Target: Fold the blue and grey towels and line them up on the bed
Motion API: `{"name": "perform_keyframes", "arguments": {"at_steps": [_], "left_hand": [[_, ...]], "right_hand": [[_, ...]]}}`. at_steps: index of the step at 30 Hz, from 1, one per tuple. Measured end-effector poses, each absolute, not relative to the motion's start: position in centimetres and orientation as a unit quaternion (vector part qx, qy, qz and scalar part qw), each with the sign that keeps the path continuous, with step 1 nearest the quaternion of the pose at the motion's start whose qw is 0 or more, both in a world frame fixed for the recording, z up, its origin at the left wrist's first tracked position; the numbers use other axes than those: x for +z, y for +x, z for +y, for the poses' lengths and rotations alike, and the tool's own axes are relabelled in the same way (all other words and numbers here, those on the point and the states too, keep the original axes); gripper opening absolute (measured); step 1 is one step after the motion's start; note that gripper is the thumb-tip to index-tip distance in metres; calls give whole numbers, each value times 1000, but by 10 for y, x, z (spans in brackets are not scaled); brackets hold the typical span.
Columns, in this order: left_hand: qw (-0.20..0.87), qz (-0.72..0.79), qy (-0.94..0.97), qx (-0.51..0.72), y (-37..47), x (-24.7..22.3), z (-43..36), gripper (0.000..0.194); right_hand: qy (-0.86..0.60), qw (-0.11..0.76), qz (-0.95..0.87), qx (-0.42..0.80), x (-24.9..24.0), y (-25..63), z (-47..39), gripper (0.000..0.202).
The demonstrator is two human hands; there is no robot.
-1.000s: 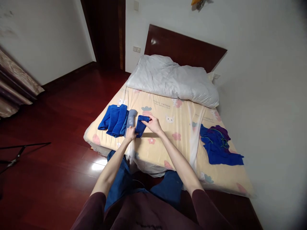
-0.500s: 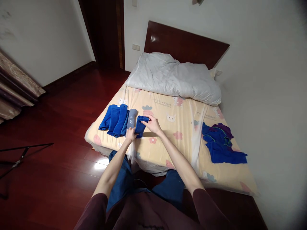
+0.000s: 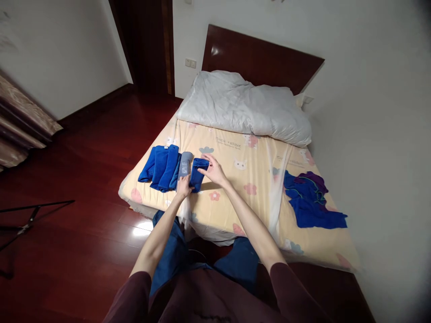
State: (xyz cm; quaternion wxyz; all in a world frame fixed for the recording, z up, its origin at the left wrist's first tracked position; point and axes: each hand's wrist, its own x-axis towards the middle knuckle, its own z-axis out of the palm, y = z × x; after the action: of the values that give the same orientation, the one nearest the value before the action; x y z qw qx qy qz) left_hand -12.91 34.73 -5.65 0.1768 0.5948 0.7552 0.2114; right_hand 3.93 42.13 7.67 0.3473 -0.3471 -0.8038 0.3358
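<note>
A folded blue garment (image 3: pixel 198 175) stands as a narrow bundle on the bed, at the right end of a row of folded clothes. My left hand (image 3: pixel 184 186) has its fingers closed on the bundle's near left corner. Against the far right side lies my right hand (image 3: pixel 215 172), thumb and fingers apart, with the thumb touching the cloth. Just left of the bundle is a grey rolled garment (image 3: pixel 185 165) with white lettering. Several folded blue garments (image 3: pixel 162 166) lean side by side further left.
A loose heap of blue and purple clothes (image 3: pixel 310 199) lies on the bed's right side. The patterned yellow sheet (image 3: pixel 249 206) covers the mattress. A grey-white quilt (image 3: pixel 245 107) is bunched below the headboard (image 3: pixel 259 56). Thin black stand legs (image 3: pixel 33 215) show at left.
My right hand has loosened its pinch on the bundle's top edge, and its fingers have spread. The bundle's top looks flatter and straighter. My left hand has stayed at the near corner.
</note>
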Motion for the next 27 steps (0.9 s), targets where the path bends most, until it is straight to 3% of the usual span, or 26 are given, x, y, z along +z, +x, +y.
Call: {"name": "perform_keyframes", "arguments": {"at_steps": [2, 4, 8, 11, 14, 17, 22, 27], "left_hand": [[154, 778, 549, 265, -128, -52, 332, 107], [120, 790, 506, 325, -123, -49, 302, 117], [116, 765, 480, 413, -88, -59, 206, 71], [236, 730, 509, 390, -51, -77, 136, 43], [356, 666, 572, 321, -26, -89, 101, 30], [375, 636, 622, 261, -19, -88, 105, 27], [288, 596, 715, 224, -20, -70, 170, 28], [149, 587, 785, 125, -22, -51, 274, 34]], "right_hand": [[-354, 358, -805, 313, 80, 50, 417, 103], [-380, 386, -786, 298, 78, 67, 406, 119], [-466, 472, -690, 291, 36, 114, 359, 95], [-551, 490, -596, 318, -23, 147, 307, 77], [-614, 459, -522, 374, -80, 173, 244, 70], [-651, 414, -484, 413, -121, 192, 180, 59], [-620, 344, -466, 529, -145, 215, 121, 52], [-601, 366, -433, 564, -145, 231, 123, 49]]}}
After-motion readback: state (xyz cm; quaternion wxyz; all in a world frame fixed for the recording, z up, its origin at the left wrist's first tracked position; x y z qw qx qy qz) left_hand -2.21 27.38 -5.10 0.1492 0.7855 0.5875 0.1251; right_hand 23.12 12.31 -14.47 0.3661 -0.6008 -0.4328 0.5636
